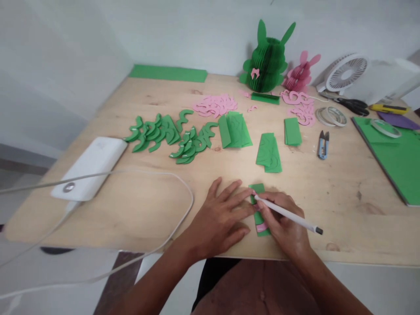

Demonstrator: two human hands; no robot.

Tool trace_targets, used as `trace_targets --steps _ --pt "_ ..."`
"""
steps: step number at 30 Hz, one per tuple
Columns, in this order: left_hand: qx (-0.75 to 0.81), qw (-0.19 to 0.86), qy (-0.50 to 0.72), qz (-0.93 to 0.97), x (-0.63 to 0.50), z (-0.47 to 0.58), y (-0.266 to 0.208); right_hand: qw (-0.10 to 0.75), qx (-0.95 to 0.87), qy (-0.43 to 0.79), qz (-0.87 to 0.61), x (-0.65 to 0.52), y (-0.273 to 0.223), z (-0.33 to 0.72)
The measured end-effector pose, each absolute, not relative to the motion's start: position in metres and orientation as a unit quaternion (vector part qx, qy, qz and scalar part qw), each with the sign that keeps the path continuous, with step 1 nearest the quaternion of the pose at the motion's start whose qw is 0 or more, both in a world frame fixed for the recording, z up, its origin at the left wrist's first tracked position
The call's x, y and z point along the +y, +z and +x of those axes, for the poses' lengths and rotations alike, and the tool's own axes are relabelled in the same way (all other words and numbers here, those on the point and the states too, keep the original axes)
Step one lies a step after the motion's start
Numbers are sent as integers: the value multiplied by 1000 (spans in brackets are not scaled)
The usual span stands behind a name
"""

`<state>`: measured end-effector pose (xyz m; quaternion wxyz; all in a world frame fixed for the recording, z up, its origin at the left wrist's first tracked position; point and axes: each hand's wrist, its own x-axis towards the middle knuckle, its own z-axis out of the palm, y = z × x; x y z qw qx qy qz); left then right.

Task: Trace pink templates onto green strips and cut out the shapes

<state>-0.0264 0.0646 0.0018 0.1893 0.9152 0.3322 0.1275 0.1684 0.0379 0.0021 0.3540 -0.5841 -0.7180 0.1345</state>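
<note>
My left hand (220, 221) lies with its fingers spread on the wooden table (131, 218). Its fingertips press on a narrow green paper strip (257, 189). A pink paper piece (261, 227) shows on that strip, mostly covered by my hands. In my right hand (288, 223) is a white pen (288, 213), its tip down at the strip close to my left fingertips. Just beyond my hands lie green paper slips (268, 152) with curved outlines drawn on them.
Cut green curved pieces (190, 144) and pink cutouts (215, 106) lie in piles. A green honeycomb paper rabbit (269, 61) and a pink one (300, 72) stand at the back. Thread snips (323, 144), tape rolls (331, 117), a fan (348, 72) and a cabled power bank (92, 168) are around.
</note>
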Motion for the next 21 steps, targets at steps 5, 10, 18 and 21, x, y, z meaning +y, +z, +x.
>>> trace_targets --steps 5,10,18,21 --pt "332 197 126 914 65 -26 1 371 -725 130 -566 38 -2 169" --pt "332 197 130 913 65 -26 1 373 -732 123 -557 38 -3 169" --pt "337 186 134 913 64 -26 0 367 -739 116 -552 38 -2 169" --pt "338 186 135 913 64 -26 0 366 -738 117 -555 38 -2 169"
